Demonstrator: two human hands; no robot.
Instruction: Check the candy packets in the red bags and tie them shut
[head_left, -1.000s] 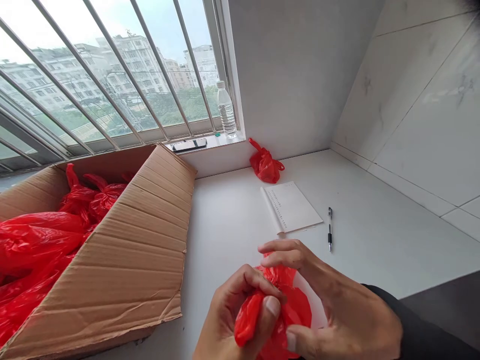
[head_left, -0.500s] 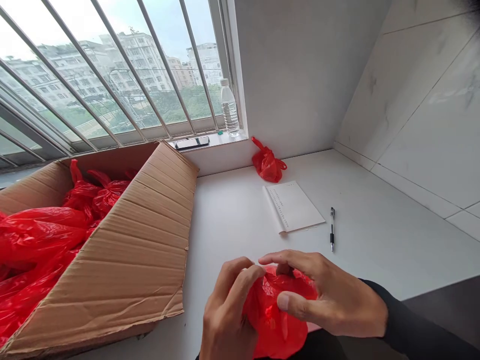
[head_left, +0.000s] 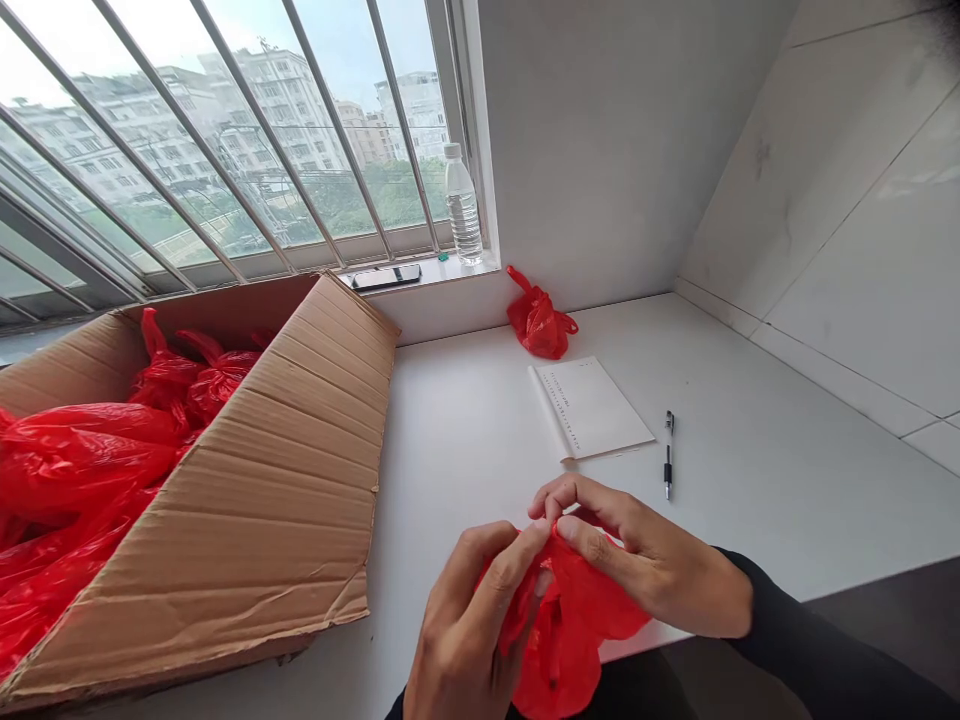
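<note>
Both my hands hold a red plastic bag (head_left: 570,630) over the near edge of the white table (head_left: 750,480). My left hand (head_left: 469,630) pinches the bag's left side with fingers bent. My right hand (head_left: 645,560) pinches the bag's top between thumb and fingertips. The bag hangs crumpled below my fingers, partly below the table edge.
An open cardboard box (head_left: 285,470) full of red bags (head_left: 82,460) stands at the left. Another tied red bag (head_left: 538,320) lies by the wall. A notebook (head_left: 592,408) and a pen (head_left: 668,455) lie mid-table. A water bottle (head_left: 462,205) and a phone (head_left: 386,276) are on the windowsill.
My hands have shifted on the bag: the right fingers moved from over its top to a pinch at its upper edge, and the bag now hangs lower and looser.
</note>
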